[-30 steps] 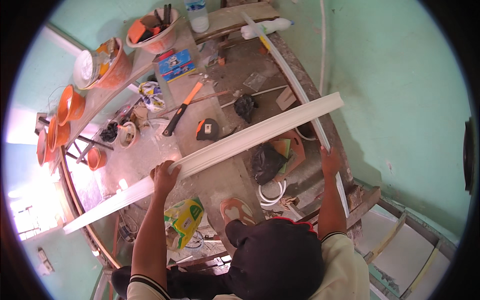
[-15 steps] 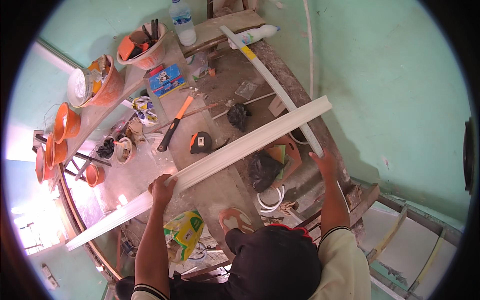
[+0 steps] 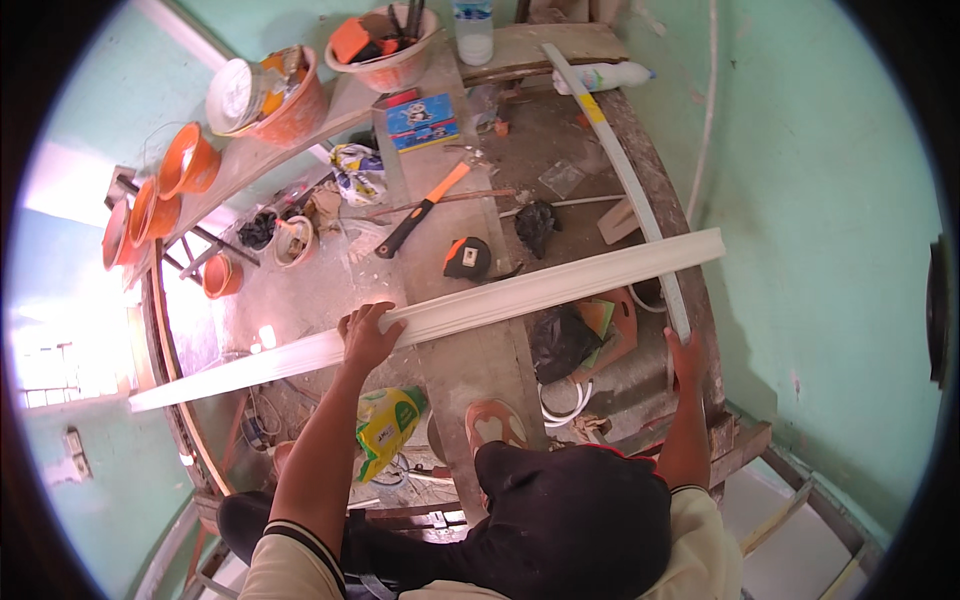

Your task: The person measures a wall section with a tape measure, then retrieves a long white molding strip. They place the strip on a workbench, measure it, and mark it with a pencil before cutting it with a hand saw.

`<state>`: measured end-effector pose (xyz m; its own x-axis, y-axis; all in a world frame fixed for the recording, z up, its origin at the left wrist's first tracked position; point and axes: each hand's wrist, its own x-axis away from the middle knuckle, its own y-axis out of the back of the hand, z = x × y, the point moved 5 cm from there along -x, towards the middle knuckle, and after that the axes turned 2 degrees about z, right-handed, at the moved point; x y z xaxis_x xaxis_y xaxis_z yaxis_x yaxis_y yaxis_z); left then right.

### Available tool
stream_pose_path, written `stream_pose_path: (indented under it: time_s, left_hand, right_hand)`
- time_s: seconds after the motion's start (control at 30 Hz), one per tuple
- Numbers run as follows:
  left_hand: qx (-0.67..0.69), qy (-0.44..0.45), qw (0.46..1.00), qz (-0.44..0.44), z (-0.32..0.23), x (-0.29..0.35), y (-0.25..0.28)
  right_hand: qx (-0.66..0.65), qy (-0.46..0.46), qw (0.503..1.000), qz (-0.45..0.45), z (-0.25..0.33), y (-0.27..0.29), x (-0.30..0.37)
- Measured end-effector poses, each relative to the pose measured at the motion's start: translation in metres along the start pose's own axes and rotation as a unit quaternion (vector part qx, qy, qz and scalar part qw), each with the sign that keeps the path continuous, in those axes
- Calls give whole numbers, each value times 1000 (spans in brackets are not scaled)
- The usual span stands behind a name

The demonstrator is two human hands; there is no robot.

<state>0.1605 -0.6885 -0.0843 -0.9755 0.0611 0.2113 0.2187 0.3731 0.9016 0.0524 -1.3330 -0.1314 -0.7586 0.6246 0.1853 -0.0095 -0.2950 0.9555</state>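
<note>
A long white cornice moulding (image 3: 560, 283) runs across the view, rising to the right, its left end near the bright window side. My left hand (image 3: 368, 338) is closed over its near edge, left of the middle. At the right, my right hand (image 3: 686, 358) grips the near end of a long grey metal spirit level (image 3: 630, 185) with a yellow patch. The moulding crosses over the level just beyond that hand. Beyond the moulding lie an orange-and-black tape measure (image 3: 467, 257) and a hammer (image 3: 424, 210) with an orange-and-black handle.
Orange buckets (image 3: 190, 160) and tubs of tools (image 3: 385, 60) line the shelf plank at the left. A water bottle (image 3: 474, 35) and a white bottle (image 3: 610, 77) stand or lie at the back. Below the planks are black bags (image 3: 562, 343) and a yellow-green packet (image 3: 385, 430).
My view has turned, so the whole scene sits further right and tilts clockwise. Both hands keep their grips, and the moulding still lies across the level.
</note>
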Motion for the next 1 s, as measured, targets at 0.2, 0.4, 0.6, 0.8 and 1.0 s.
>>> stream_pose_path:
  time_s: [0.2,0.4,0.6,0.8,1.0]
  left_hand:
    - [24,-14,991,-132,-42,-7,13]
    - [116,-95,987,-63,-148,-50,4]
    - [77,-21,997,13,-169,-72,-23]
    - [50,-54,997,-2,-144,-79,-31]
    - [81,-61,994,-47,-148,-70,-19]
  right_hand:
    - [-115,89,965,-216,8,4,9]
    - [-220,254,936,-104,157,-1,79]
    - [-410,402,819,7,262,-6,152]
    - [-357,447,816,85,279,-9,178]
    - [-358,371,846,133,278,-3,167]
